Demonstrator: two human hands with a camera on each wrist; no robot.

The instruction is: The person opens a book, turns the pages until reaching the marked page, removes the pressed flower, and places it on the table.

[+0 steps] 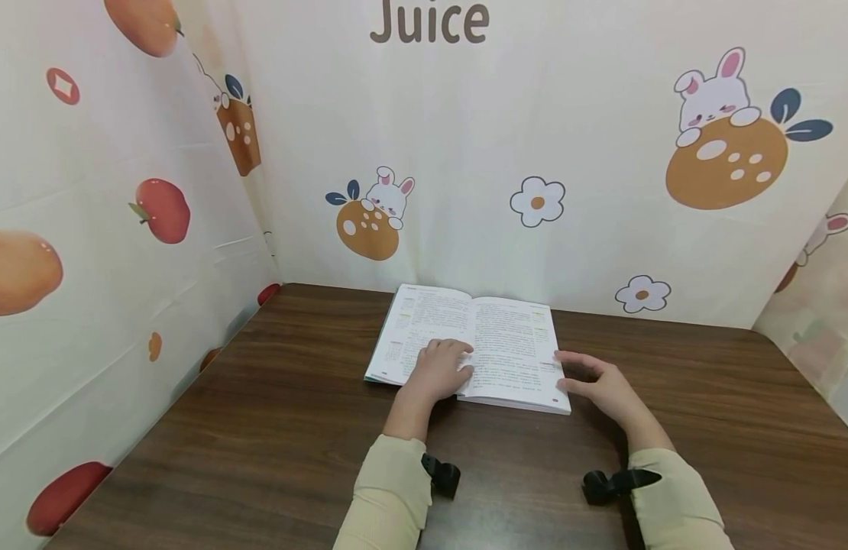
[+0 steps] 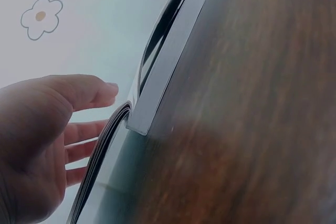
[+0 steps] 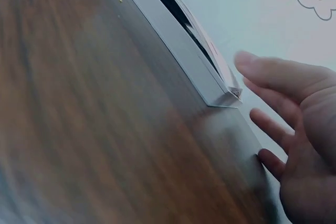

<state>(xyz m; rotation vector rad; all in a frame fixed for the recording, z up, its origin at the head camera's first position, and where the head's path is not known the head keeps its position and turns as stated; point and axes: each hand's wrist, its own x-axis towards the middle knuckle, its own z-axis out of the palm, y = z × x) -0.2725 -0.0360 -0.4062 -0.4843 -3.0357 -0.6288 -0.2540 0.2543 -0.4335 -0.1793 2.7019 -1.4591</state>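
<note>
A fruit-printed backdrop (image 1: 465,114) stands beyond the brown table (image 1: 259,428). Toward the far side lies an open book (image 1: 506,336); the left hand (image 1: 434,373) rests relaxed over its left page, the right hand (image 1: 613,391), loosely spread, at its right edge.

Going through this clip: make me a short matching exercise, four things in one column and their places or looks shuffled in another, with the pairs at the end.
1. Book
2. Left hand
3. Right hand
4. Table

A. At the book's right-hand edge
B. Dark brown, with a wood-grain look
C. Lying open, with printed white pages
D. Over the lower part of the left page

Pairs: 1-C, 2-D, 3-A, 4-B
</note>
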